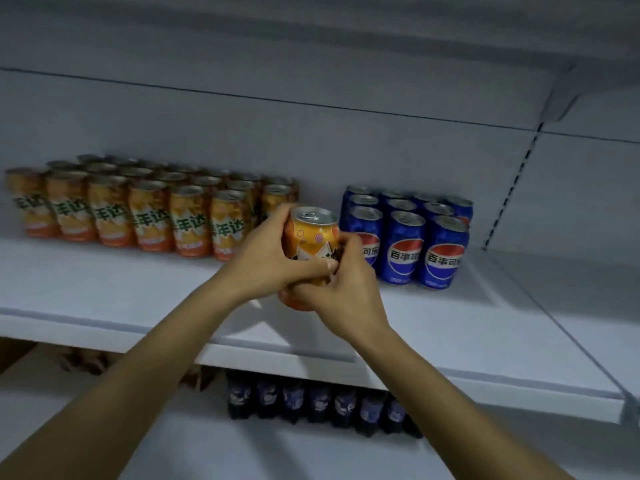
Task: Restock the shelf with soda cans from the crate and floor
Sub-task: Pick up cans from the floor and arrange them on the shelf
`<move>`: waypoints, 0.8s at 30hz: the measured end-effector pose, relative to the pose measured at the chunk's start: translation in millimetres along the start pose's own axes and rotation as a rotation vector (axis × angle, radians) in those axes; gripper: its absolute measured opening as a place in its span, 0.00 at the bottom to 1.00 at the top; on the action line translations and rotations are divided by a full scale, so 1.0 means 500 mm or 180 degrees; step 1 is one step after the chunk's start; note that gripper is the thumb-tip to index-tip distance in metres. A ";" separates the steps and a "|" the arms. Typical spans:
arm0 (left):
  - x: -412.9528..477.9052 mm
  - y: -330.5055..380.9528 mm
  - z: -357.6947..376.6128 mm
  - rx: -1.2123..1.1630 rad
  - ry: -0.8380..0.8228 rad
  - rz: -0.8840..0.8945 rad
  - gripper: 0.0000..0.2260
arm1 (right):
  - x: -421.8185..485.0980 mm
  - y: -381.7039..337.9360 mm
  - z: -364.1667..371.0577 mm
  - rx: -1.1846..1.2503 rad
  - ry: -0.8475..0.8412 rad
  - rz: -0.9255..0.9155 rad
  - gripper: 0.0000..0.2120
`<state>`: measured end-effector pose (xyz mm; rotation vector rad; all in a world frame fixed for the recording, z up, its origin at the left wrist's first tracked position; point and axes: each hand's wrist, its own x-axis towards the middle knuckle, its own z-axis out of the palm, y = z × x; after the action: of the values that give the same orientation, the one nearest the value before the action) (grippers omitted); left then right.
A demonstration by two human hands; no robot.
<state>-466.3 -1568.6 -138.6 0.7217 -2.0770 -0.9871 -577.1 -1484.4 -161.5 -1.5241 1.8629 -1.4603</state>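
An orange soda can (312,233) stands upright over the white shelf (104,289), in the gap between the orange cans and the blue cans. My left hand (270,261) grips its left side, thumb across the front. My right hand (341,282) holds its lower right side, fingers curled around the base. Whether the can touches the shelf is hidden by my hands. Rows of orange cans (138,213) fill the shelf's left part. Blue Pepsi cans (405,233) stand in rows to the right.
A lower shelf holds a row of dark bottles (318,403). Brown shapes (86,362) lie under the shelf at the left. A slotted upright (512,188) bounds the shelf bay on the right. Another shelf board (311,29) hangs overhead.
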 end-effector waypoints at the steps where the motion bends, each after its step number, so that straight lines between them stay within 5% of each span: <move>1: 0.011 -0.015 -0.019 0.0229 0.0048 0.0032 0.34 | 0.019 0.004 0.019 -0.0008 0.0011 0.0006 0.32; 10: 0.036 -0.110 -0.127 0.1805 0.0484 0.0464 0.29 | 0.172 0.059 0.148 -0.0262 0.0170 0.0193 0.31; 24: -0.043 -0.178 -0.093 0.2623 -0.0678 -0.0369 0.32 | 0.220 0.094 0.214 -0.0282 0.0235 0.0226 0.41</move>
<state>-401.1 -1621.6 -198.1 1.1846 -2.6635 -0.2213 -562.3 -1637.1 -209.7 -1.4450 2.0284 -1.4382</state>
